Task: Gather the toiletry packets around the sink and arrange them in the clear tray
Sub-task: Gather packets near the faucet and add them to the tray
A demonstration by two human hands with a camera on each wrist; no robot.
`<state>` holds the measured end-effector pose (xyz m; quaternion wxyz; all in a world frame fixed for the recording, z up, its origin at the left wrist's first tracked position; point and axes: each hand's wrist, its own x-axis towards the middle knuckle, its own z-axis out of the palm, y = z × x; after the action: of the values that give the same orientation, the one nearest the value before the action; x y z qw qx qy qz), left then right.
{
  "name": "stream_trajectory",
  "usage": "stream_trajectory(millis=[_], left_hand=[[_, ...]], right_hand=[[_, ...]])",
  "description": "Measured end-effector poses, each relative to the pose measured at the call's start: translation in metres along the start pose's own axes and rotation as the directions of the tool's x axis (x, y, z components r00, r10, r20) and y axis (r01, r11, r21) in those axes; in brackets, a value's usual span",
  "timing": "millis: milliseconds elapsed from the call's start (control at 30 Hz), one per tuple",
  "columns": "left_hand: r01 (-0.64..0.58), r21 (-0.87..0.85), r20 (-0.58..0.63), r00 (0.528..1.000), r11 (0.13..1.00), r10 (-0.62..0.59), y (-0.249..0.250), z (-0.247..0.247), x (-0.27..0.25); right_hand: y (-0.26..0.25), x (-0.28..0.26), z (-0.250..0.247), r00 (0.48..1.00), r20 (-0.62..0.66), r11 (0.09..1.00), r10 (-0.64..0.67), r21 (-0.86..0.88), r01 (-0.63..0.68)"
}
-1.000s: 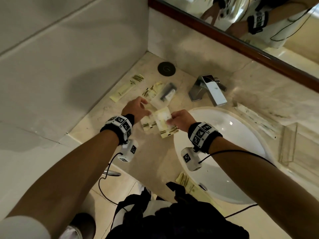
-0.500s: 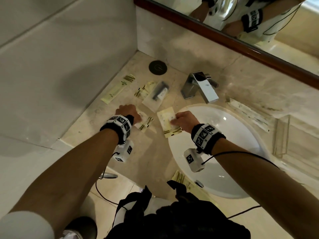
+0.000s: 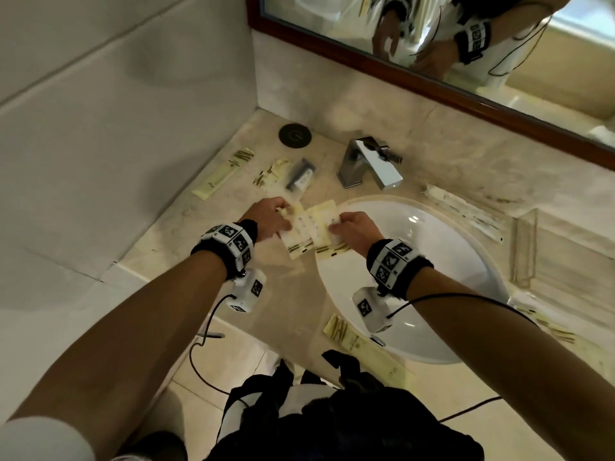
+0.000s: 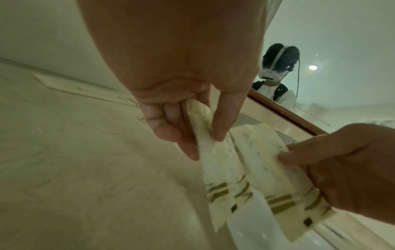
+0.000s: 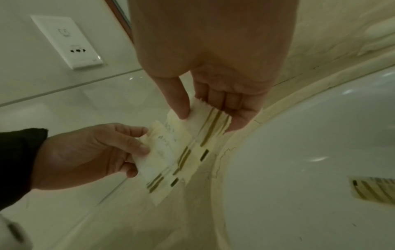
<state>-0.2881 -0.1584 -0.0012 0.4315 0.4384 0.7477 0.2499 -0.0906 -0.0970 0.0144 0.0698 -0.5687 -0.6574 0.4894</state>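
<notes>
Two cream toiletry packets with gold stripes are held side by side above the counter, left of the sink (image 3: 442, 294). My left hand (image 3: 283, 215) pinches the left packet (image 3: 297, 235) between thumb and fingers; the left wrist view shows this pinch (image 4: 206, 135). My right hand (image 3: 336, 225) pinches the right packet (image 3: 325, 224) at its edge, as the right wrist view shows (image 5: 203, 118). More packets lie on the counter: a long yellow one (image 3: 222, 174), a small one (image 3: 271, 171), a clear one with a dark item (image 3: 300, 174). The clear tray (image 3: 524, 251) stands at the right.
A chrome faucet (image 3: 369, 161) stands behind the sink, with a black round disc (image 3: 295, 135) in the corner. A long white packet (image 3: 466, 215) lies right of the faucet, another packet (image 3: 361, 349) on the front edge, one more (image 3: 549, 327) at the right. Wall at left, mirror behind.
My left hand has lifted a small packet off the counter and brought it up against the packet in my right hand, which has stayed about where it was.
</notes>
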Motion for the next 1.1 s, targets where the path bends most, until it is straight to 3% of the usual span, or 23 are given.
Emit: stream_trajectory(millis=[300,533,733,1100], left_hand=[[-0.112,-0.072,0.163,0.979,0.991,0.122,0.060,0.062,-0.006],[-0.238,0.004,0.252,0.940,0.971,0.229,0.112,0.134,-0.016],[-0.261,0.020,0.350,0.906,0.965,0.238,0.156,0.195,-0.037],[-0.283,0.093,0.433,0.875,0.955,0.218,0.217,0.302,-0.071]], right_hand=[[0.051,-0.036,-0.054,0.987,-0.159,0.999,0.025,0.036,-0.020],[0.108,-0.063,-0.113,0.977,-0.167,0.959,0.128,0.274,-0.079],[0.156,-0.102,-0.161,0.991,-0.062,0.955,0.120,0.279,-0.098],[0.241,-0.161,-0.245,0.974,-0.207,0.927,0.088,0.376,-0.004]])
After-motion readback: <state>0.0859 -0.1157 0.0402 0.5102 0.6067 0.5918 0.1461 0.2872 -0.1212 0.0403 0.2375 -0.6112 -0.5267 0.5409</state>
